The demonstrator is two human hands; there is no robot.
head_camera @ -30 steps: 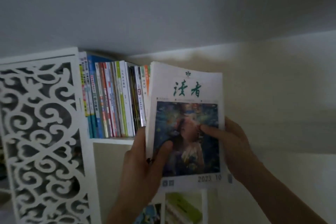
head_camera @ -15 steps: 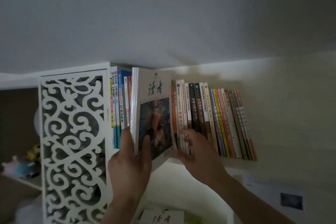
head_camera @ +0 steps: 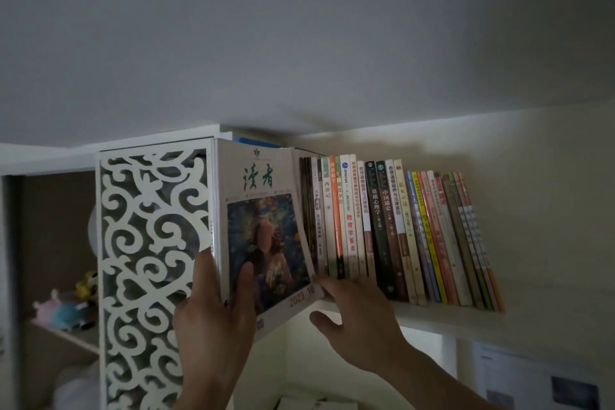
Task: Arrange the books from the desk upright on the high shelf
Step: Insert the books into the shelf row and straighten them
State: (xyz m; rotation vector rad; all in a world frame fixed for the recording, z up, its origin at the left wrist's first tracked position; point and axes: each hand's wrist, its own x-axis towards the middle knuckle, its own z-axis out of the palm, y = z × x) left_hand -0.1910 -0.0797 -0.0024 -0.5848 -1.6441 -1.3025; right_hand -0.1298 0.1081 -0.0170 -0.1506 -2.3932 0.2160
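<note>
A white magazine [head_camera: 263,210] with green characters and a painted portrait on its cover stands upright at the left end of the high shelf [head_camera: 442,314]. My left hand [head_camera: 216,316] grips its lower spine side, thumb on the cover. My right hand [head_camera: 359,313] presses its fingers against the bottoms of the upright books [head_camera: 382,226] just right of the magazine, holding them aside. That row of books leans slightly to the right further along. More books behind the magazine on the left are mostly hidden.
A white carved lattice panel [head_camera: 149,260] closes the shelf's left side. Plush toys [head_camera: 66,303] sit on a lower shelf at far left. The ceiling is close above the books. Papers [head_camera: 532,383] hang on the wall at lower right.
The view has come closer. The magazine has gone deeper into the gap between the books and stands straighter, with my right hand still pushing the right-hand books aside.
</note>
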